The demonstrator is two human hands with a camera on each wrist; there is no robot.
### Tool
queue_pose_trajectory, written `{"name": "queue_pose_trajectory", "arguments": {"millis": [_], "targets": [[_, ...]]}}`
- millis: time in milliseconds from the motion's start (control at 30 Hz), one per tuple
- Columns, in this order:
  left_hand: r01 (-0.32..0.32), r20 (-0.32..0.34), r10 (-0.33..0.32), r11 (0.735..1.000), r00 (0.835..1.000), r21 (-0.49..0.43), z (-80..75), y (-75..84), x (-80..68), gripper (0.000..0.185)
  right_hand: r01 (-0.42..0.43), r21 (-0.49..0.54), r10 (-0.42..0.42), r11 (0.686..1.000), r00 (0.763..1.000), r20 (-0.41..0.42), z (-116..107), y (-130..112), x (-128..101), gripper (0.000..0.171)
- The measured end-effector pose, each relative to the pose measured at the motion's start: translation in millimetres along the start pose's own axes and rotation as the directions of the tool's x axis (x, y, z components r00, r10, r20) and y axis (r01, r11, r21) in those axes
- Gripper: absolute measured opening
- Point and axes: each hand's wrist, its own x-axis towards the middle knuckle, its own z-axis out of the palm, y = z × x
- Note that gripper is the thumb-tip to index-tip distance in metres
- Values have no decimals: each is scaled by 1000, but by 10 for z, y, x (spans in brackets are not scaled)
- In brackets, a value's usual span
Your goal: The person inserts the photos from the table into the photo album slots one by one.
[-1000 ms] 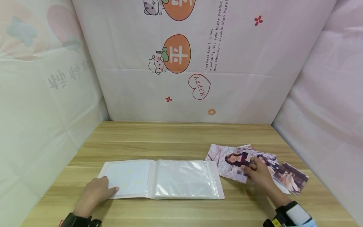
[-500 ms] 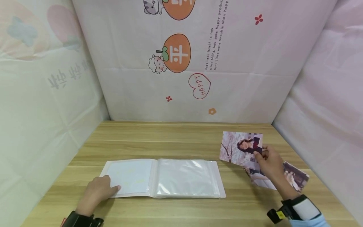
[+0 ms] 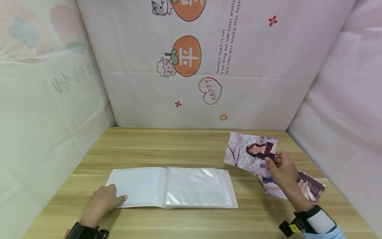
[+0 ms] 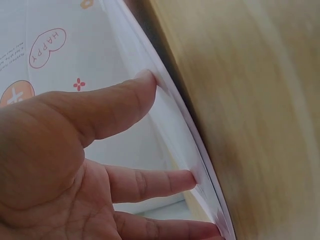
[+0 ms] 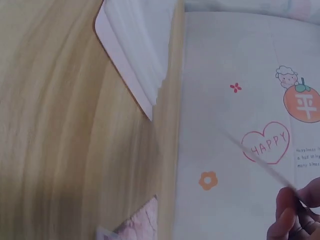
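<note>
A photo album [image 3: 198,187] with clear plastic sleeves lies spread on the wooden table, its white inner cover to the left. My left hand [image 3: 102,200] rests on that cover's lower left corner; in the left wrist view its straight thumb and fingers [image 4: 150,186] touch the cover's edge. Between thumb and fingers, my right hand [image 3: 282,171] pinches a photo [image 3: 238,151] of a person among pink blossoms, raised above the table. The right wrist view shows this photo edge-on, as a thin line. Beneath that hand lie more photos [image 3: 310,186], partly hidden by it and the raised photo.
The wooden table [image 3: 179,222] ends at a printed white cloth [image 3: 253,99] standing behind it. White cloth also hangs at the left and right sides.
The right hand has lifted the blossom photo off the other photos, up and away from the album, then shifted it slightly left. The left hand stays almost still on the cover.
</note>
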Motion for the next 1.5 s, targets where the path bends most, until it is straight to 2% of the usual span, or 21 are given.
{"name": "queue_pose_trajectory", "arguments": {"millis": [133, 267, 433, 567, 733, 900, 1067, 1300, 1500], "targets": [[-2, 1, 2, 1000, 1000, -3, 7, -4, 8, 42, -102, 119, 93, 988, 993, 78, 59, -14, -45, 29], [9, 12, -9, 1000, 1000, -21, 11, -7, 11, 42, -191, 205, 154, 960, 970, 187, 140, -62, -106, 36], [24, 26, -23, 999, 999, -24, 18, -15, 24, 46, -257, 249, 172, 934, 932, 319, 289, -122, -179, 45], [16, 22, -16, 1000, 1000, -22, 28, -32, 23, 49, -317, 316, 186, 894, 906, 381, 421, -166, -236, 44], [6, 10, -6, 1000, 1000, -10, 34, -71, 20, 53, -373, 414, 184, 830, 885, 427, 591, -284, -307, 34], [-12, -18, 12, 1000, 1000, 15, 13, -105, 30, 59, -393, 467, 165, 792, 875, 456, 805, -454, -381, 27], [-19, -21, 20, 1000, 1000, 19, 1, -111, 37, 64, -435, 500, 146, 749, 845, 515, 983, -578, -471, 27], [-18, -18, 18, 1000, 1000, 11, 7, -87, 32, 63, -455, 527, 119, 717, 826, 551, 1073, -670, -531, 30], [-13, -13, 13, 1000, 1000, 5, -1, -71, 22, 62, -447, 533, 86, 718, 817, 570, 1135, -726, -530, 32]]}}
